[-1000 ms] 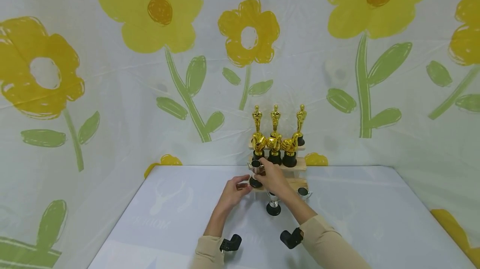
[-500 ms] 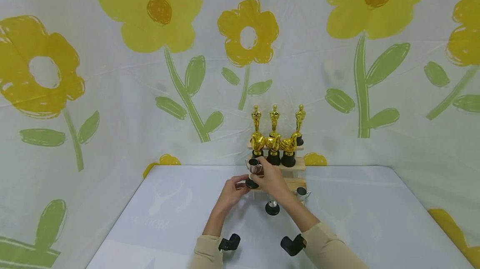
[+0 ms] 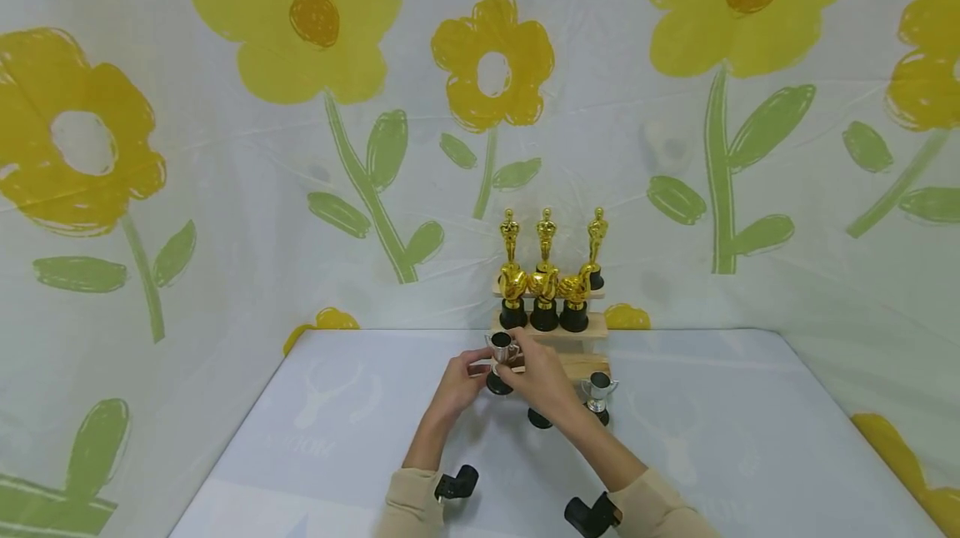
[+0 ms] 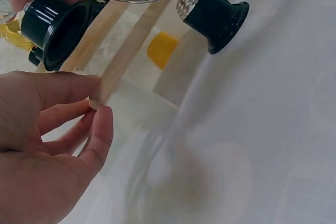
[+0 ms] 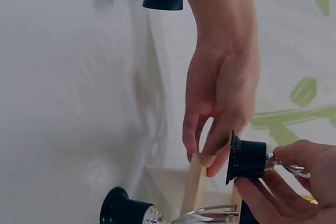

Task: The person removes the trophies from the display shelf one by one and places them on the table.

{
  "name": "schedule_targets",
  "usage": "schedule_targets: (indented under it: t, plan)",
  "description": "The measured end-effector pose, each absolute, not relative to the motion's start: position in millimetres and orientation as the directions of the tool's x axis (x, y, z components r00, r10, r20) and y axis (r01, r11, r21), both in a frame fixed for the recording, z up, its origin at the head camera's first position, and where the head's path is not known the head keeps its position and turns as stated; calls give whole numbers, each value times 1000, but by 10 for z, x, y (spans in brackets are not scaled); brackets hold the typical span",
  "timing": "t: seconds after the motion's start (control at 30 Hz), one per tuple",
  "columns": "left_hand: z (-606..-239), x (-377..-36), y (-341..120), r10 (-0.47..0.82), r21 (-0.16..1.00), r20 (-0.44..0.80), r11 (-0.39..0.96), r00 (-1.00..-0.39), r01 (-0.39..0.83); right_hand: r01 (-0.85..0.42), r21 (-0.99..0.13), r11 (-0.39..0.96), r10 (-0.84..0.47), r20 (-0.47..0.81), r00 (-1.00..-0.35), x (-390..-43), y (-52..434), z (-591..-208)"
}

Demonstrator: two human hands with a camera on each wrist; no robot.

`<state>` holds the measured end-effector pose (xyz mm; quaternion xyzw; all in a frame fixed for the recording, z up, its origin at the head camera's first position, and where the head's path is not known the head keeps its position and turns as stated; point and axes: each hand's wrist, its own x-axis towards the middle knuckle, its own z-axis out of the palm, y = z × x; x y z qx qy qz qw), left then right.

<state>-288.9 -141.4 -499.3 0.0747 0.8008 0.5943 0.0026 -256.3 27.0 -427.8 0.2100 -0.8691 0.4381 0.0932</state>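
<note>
The right hand (image 3: 542,373) holds a silver cup (image 3: 500,346) by its stem (black base (image 4: 65,32) tilted); the left hand (image 3: 454,386) pinches a wooden shelf (image 4: 122,56) end.

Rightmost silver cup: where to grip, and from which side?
Probably the narrow stem just above its black base, coming in low from the right. The cup stands upright, handles jutting from both sides of its bowl above the stem; the right forearm crowds its left.

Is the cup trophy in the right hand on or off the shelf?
Off: the left wrist view shows the trophy with its underside exposed.
</note>
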Motion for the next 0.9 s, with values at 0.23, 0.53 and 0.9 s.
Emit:
schedule_targets:
  t: [0.23, 0.53, 0.9]
  plan:
    - [-4966, -2876, -1418, 119, 952, 98, 276, -988, 128, -472, -735, 486, -306, 363, -880, -2490, 259, -4369]
    - [-4983, -2873, -1434, 113, 963, 54, 256, -992, 81, -478, -721, 503, -301, 372, -878, -2378, 238, -4515]
    - [-4779, -2774, -1443, 153, 976, 32, 207, -988, 64, -488, -699, 523, -301, 384, -873, -2283, 171, -4687]
